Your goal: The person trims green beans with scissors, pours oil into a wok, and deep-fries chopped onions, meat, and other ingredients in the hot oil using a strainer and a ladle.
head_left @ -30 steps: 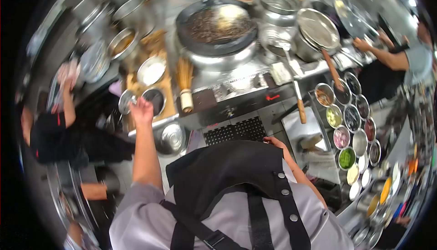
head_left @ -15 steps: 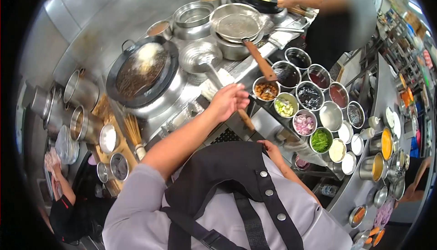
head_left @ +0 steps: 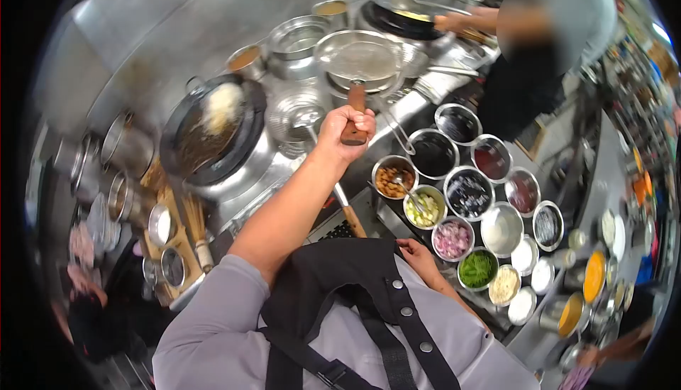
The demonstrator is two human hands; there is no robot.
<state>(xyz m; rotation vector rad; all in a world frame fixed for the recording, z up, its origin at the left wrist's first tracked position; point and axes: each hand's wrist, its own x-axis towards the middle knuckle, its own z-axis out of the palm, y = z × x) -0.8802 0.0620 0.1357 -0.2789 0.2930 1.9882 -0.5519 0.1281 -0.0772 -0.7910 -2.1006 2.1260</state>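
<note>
My left hand (head_left: 345, 129) is closed around the wooden handle of a round mesh strainer (head_left: 362, 55). The strainer is over the metal pots at the back of the range. Below my left wrist lies a perforated skimmer (head_left: 292, 110), its wood-tipped handle pointing toward me. To the left, a black wok (head_left: 241, 156) holds dark bubbling oil with a pale foamy mound in it. My right hand (head_left: 418, 259) is low beside my apron, near the tubs of ingredients. The apron partly covers its fingers, and nothing can be made out in them.
Tubs of chopped onion (head_left: 452, 239), sliced greens (head_left: 479, 268) and dark sauces stand at right. A co-worker's hand (head_left: 454, 21) is by a second wok (head_left: 397, 24) at the back. A bamboo brush (head_left: 198, 234) and metal pots (head_left: 128, 141) stand at left.
My left hand has gone from open, reaching fingers to a closed grip on the strainer's handle. The handle has swung left, toward upright in view. My right hand remains by the apron.
</note>
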